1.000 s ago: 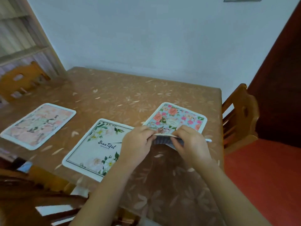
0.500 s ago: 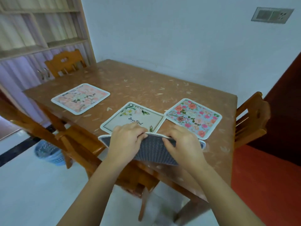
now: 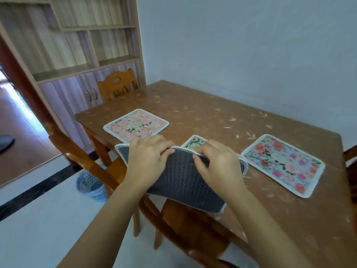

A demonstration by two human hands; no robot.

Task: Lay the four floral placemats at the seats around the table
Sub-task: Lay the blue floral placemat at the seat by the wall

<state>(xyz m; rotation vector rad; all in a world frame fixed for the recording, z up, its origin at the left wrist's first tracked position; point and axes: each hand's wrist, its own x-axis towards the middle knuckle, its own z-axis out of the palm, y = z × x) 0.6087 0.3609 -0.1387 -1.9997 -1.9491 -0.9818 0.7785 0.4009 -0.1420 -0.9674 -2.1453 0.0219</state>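
I hold a fourth placemat (image 3: 181,178) up off the table's near edge, its dark grey dotted underside towards me and its white stitched rim on top. My left hand (image 3: 148,159) and my right hand (image 3: 216,163) both pinch its upper edge. Behind it lies the white placemat (image 3: 195,143) with green leaves, mostly hidden. A pink floral placemat (image 3: 136,124) lies flat at the table's left end. A blue placemat (image 3: 283,164) with red and pink roses lies flat at the right.
The brown leaf-patterned table (image 3: 212,113) stands against a white wall. Wooden chairs stand at the far left end (image 3: 116,84), at the near side (image 3: 81,151) and at the right edge (image 3: 350,163). A blue mesh bin (image 3: 90,185) is on the floor, with shelving behind.
The camera has pulled back and swung left. The held placemat has come up off the table, moved left and now covers most of the white placemat.
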